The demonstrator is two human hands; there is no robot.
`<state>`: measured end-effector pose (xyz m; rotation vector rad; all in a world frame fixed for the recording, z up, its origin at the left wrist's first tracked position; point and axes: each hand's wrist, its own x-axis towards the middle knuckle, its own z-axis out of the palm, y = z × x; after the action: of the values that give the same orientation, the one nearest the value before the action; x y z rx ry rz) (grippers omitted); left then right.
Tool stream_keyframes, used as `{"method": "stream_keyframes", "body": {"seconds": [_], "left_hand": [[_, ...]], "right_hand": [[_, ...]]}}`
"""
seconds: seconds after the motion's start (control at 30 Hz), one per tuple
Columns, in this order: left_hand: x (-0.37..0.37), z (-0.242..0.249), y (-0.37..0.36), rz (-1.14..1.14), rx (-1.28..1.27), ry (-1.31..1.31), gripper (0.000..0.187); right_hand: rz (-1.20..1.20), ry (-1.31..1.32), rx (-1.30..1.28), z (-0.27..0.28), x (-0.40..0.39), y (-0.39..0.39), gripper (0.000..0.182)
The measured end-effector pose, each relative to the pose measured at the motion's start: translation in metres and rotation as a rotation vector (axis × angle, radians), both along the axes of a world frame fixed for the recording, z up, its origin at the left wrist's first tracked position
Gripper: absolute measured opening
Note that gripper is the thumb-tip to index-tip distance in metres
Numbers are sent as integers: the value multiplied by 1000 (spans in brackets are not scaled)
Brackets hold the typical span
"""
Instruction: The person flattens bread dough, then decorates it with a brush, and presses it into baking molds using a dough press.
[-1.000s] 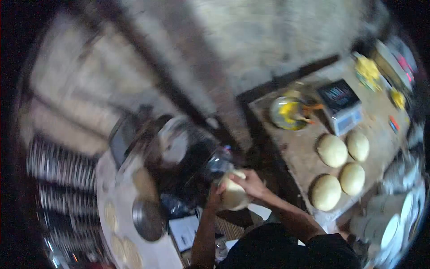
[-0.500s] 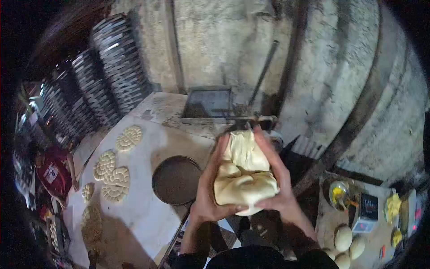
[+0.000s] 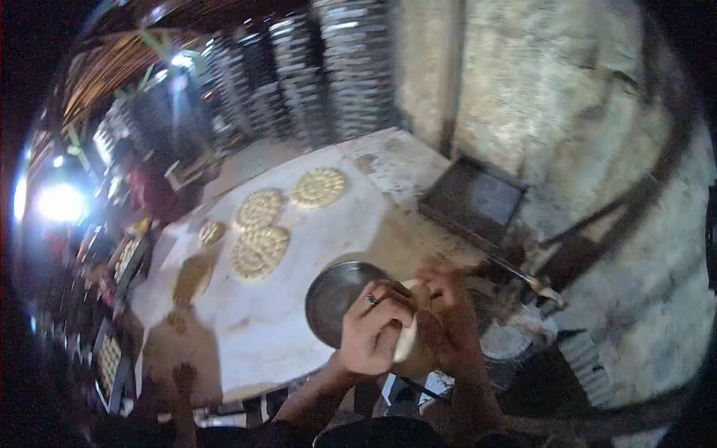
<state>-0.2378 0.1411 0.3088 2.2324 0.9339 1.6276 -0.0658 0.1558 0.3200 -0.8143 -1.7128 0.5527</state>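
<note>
A pale piece of dough (image 3: 405, 342) is held between my two hands, at the right edge of a round dark pan (image 3: 328, 302). My left hand (image 3: 376, 328), with a ring on one finger, has its fingers curled over the dough's left side. My right hand (image 3: 447, 317) is closed on the other side, in shadow and slightly blurred. Most of the dough is hidden by my hands, and only a narrow strip shows. Several flat round doughs with a pressed pattern, such as this patterned dough (image 3: 258, 252), lie on the white table (image 3: 276, 336) to the left.
A square metal tray (image 3: 478, 200) lies at the table's back right, with a bar beside it. Tall stacks of metal trays (image 3: 351, 67) stand by the wall. A small patterned dough (image 3: 211, 232) sits near the left edge. Bright lamps (image 3: 61, 203) glare at far left.
The view has swung left. The folded dough, earlier broad and upright between my palms, now shows only as a strip, and my fingers have curled round it closer to the pan.
</note>
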Motion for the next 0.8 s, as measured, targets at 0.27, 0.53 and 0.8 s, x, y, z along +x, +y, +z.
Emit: {"method": "stream_keyframes", "body": {"seconds": [0.27,0.53,0.8], "left_hand": [[-44,-73,-32,515,-711,-204,35],[-172,-52,8,572,-276,-199,49],[-383,-373,-82,839,-713,392,50]], "right_hand": [[308,-338,-481,-106,-104,24,32],[100,-100,-64,-61,-249,49,20],[1127,-668,-397,-203,-376,-10,29]]}}
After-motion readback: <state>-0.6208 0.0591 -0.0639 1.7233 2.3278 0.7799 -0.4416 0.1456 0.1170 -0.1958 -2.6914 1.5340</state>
